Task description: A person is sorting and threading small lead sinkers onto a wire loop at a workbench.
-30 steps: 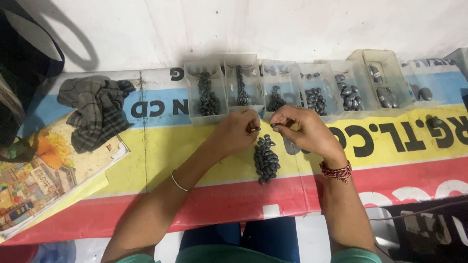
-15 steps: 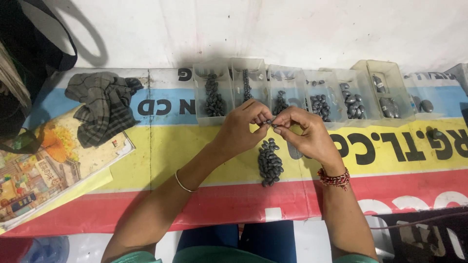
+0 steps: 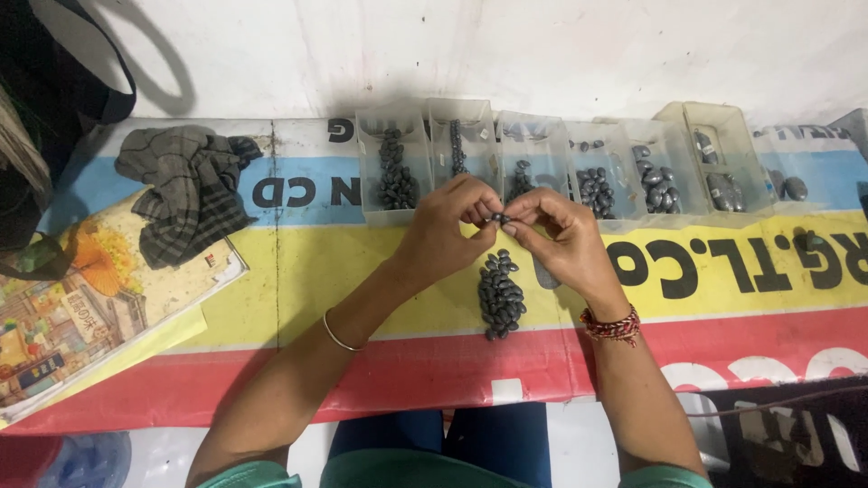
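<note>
Pinching a single dark bead (image 3: 496, 218) between the fingertips, the left hand (image 3: 443, 233) and the right hand (image 3: 559, 242) are met tip to tip just above the bead pile (image 3: 500, 295); both are closed on that one bead, fingers curled in. Whether a thread runs through it cannot be told.

The bead is judged small, hard, smooth and light, likely slippery and apt to roll if dropped. A hold by thumb and forefinger tips across its narrow waist is judged best.

The pile, of like oval grey-black beads, is laid loose on the striped banner surface (image 3: 298, 271), directly under the hands. Beyond the pile, a row of clear plastic trays (image 3: 395, 167) is set along the wall, each holding dark beads of differing shape. Far left of the pile, a checked cloth (image 3: 185, 194) and a picture book (image 3: 86, 307) are laid. A thin bangle (image 3: 336, 333) and a red beaded bracelet (image 3: 611, 325) are worn at the wrists. Nothing is seen between hands and pile; the trays stand close behind the knuckles.
</note>
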